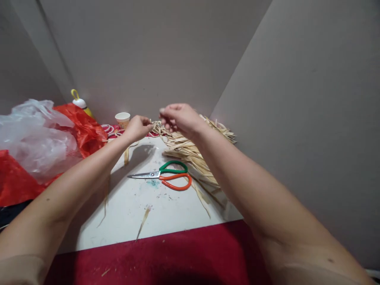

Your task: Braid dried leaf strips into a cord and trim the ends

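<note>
Both my arms reach forward over a white table (166, 213). My left hand (139, 127) is closed in a pinch on a thin straw strip that hangs down below it. My right hand (178, 116) is closed too, fingers curled around the ends of straw strips above a pile of pale straw (190, 152) at the far right of the table. The two hands are close together, almost touching. Scissors (166, 176) with one green and one orange handle lie flat on the table below my hands, blades pointing left.
Red and clear plastic bags (44, 138) are heaped at the left. A paper cup (122, 118) and a bottle with a yellow loop (78, 101) stand at the back by the wall. Loose straw bits lie on the table. A red cloth (166, 253) covers the near edge.
</note>
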Demonstrator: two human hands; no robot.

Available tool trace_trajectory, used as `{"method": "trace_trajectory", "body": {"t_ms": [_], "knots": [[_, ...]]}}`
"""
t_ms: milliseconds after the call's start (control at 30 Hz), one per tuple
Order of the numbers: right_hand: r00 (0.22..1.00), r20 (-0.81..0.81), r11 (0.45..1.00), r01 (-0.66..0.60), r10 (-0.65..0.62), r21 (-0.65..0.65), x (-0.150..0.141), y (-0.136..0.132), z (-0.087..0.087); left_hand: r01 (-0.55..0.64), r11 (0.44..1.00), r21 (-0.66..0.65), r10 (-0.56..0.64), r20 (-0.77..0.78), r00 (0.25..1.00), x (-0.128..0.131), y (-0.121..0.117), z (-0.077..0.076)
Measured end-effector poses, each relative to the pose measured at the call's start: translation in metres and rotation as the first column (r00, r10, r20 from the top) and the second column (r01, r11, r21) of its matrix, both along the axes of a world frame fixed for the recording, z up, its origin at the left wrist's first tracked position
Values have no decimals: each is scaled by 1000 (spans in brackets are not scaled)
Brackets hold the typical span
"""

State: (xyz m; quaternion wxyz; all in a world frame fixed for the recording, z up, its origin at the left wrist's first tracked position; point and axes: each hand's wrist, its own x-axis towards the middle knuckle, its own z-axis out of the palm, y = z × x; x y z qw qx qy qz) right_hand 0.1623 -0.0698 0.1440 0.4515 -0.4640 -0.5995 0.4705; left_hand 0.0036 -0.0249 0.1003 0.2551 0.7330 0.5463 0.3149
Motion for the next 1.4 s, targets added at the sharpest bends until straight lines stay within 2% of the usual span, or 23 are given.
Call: {"method": "trace_trajectory", "body": {"t_ms": [33,67,133,200,233,267,333,400,467,567,667,733,767,833,900,1000,1100,1133,1200,1267,1300,1367,1400], "knots": [[999,-49,999,17,-15,48,2,4,12,88,994,-69,-76,165,983,10,-12,5],[996,-87,995,44,-36,93,5,8,25,202,969,-142,-146,329,933,22,-25,8],[989,-125,980,96,-75,175,8,14,50,412,883,-223,-205,608,767,49,-55,12],[984,-144,959,138,-105,248,11,17,73,566,791,-232,-184,792,582,79,-86,11],[980,-161,948,158,-116,277,12,17,83,619,754,-220,-167,847,505,93,-101,10],[975,-179,938,178,-128,297,14,17,91,641,742,-197,-140,890,435,106,-115,8],[964,-221,923,212,-144,321,21,17,103,635,757,-151,-75,946,315,126,-139,4],[954,-272,912,222,-129,346,32,21,109,647,750,-138,-43,966,255,136,-160,1],[954,-286,904,195,-85,381,46,29,112,704,692,-163,-46,962,268,138,-179,-4],[983,-164,902,145,-84,407,69,46,112,763,611,-210,-118,929,350,134,-203,-17],[980,-66,899,197,-186,390,81,57,109,785,558,-268,-316,807,499,128,-216,-30],[961,-103,885,275,-255,377,81,57,103,768,560,-312,-477,636,606,122,-214,-32],[952,-130,876,306,-278,372,78,53,99,756,589,-285,-544,553,631,118,-210,-30],[947,-143,871,321,-288,371,72,40,87,729,674,-118,-619,448,645,109,-196,-18],[967,-45,885,249,-252,393,67,19,70,695,719,23,-621,469,627,97,-174,-1],[948,279,927,38,-151,372,64,-19,39,529,843,96,-481,575,662,73,-130,24],[836,548,939,-209,27,273,63,-50,13,344,936,70,-296,684,666,48,-91,37],[810,582,935,-260,75,241,63,-57,9,302,952,50,-249,698,672,42,-82,37],[835,537,929,-287,122,235,60,-62,11,271,962,-20,-183,690,700,36,-76,32],[915,391,916,-234,96,324,55,-59,26,328,934,-139,-165,647,744,43,-85,21],[950,303,900,-191,70,392,51,-55,38,389,896,-214,-185,618,764,51,-95,14],[995,88,824,-90,49,559,42,-46,64,523,780,-343,-262,580,771,72,-120,-1],[998,13,793,-52,56,607,37,-42,78,604,698,-384,-331,575,748,84,-134,-7]]}}
